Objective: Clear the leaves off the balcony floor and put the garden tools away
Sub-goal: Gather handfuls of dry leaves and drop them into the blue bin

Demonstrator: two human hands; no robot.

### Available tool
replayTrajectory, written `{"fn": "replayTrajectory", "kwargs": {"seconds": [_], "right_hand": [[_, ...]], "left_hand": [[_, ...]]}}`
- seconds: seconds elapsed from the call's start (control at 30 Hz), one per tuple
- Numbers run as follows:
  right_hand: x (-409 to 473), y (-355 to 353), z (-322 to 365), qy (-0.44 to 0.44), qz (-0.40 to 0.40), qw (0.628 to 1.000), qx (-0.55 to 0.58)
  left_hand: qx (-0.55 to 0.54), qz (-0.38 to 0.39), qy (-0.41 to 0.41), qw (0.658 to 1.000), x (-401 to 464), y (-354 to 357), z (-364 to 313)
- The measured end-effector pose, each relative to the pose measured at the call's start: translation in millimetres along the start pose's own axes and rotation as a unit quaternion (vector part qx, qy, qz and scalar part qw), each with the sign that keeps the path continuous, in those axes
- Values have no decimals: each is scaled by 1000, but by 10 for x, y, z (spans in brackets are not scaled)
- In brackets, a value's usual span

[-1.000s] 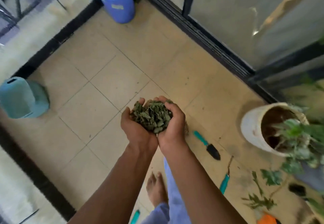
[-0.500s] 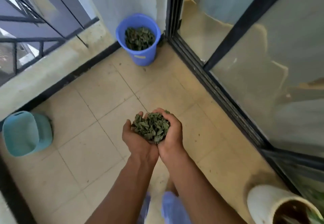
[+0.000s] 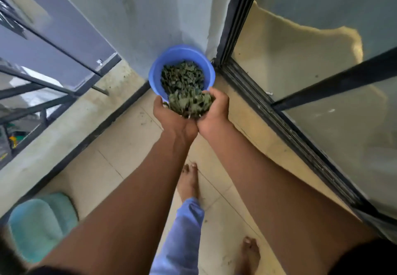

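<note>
No writing, label, brand or number can be read anywhere in the head view. The blue bucket (image 3: 181, 57) in the far corner of the floor shows only plain plastic on the side that faces the camera.

Dry green leaves (image 3: 189, 103): loose handful heaped in cupped hands at the rim of the blue bucket (image 3: 156, 74), itself part-filled with leaves, in the floor corner.

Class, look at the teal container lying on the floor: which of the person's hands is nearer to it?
Left. The left hand cups the leaves on the side toward the teal container; the right hand cups them on the far side, by the glass door.
</note>
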State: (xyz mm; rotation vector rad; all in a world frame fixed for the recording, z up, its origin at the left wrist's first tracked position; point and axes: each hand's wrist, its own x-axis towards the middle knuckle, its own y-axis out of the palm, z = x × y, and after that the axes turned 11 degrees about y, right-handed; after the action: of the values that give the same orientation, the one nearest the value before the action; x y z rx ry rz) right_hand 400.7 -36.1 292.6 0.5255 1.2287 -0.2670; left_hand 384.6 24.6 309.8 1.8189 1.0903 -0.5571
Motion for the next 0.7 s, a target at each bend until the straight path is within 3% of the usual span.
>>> {"fn": "replayTrajectory", "kwargs": {"seconds": [0.07, 0.1, 0.13, 0.17, 0.2, 0.23, 0.27, 0.37, 0.4, 0.43, 0.47, 0.5, 0.53, 0.57, 0.6, 0.63, 0.7], "right_hand": [[131, 239, 133, 9, -3, 1000, -12], [186, 326, 196, 19, 0, 1000, -18], [235, 391, 259, 38, 0, 999, -20], [284, 447, 303, 58, 0, 998, -19], [338, 475, 337, 69, -4, 997, -26], [381, 489, 354, 75, -9, 997, -33], [420, 483, 363, 82, -13, 996, -41], [482, 357, 359, 83, -37, 994, -55], [462, 285, 357, 81, -46, 994, -60], [427, 194, 353, 77, -49, 994, -59], [369, 91, 342, 72, -48, 995, -56], [315, -21, 323, 68, -46, 995, -50], [240, -143, 300, 65, -44, 996, -46], [159, -271, 273, 60, -45, 996, -43], [75, -404, 237, 53, -50, 997, -40], [-5, -551, 198, 44, -55, 997, -37], [-185, -901, 112, 24, -64, 997, -24]], "left_hand": [[23, -8, -15, 1000, 460, -108, 18], [134, -43, -33, 989, 755, -409, 253], [271, -76, -59, 958, 902, -902, 516], [420, -27, -67, 905, 904, -1490, 923], [563, -7, -46, 825, 969, -2087, 1300], [626, 0, -70, 777, 978, -2642, 1639], [598, -33, -69, 798, 1032, -3013, 1860], [626, -53, -103, 771, 929, -2969, 1730], [595, -49, -92, 797, 879, -3094, 1798], [541, -12, -106, 834, 832, -2907, 1743], [469, -56, -144, 870, 762, -2443, 1616], [487, -56, -110, 865, 759, -1984, 1341], [441, -47, -107, 890, 637, -1423, 1023], [508, 2, -56, 860, 369, -991, 708], [422, -9, -55, 905, 236, -629, 456], [392, 18, -80, 916, 121, -365, 318], [446, 78, -117, 884, -293, -283, 343]]}}
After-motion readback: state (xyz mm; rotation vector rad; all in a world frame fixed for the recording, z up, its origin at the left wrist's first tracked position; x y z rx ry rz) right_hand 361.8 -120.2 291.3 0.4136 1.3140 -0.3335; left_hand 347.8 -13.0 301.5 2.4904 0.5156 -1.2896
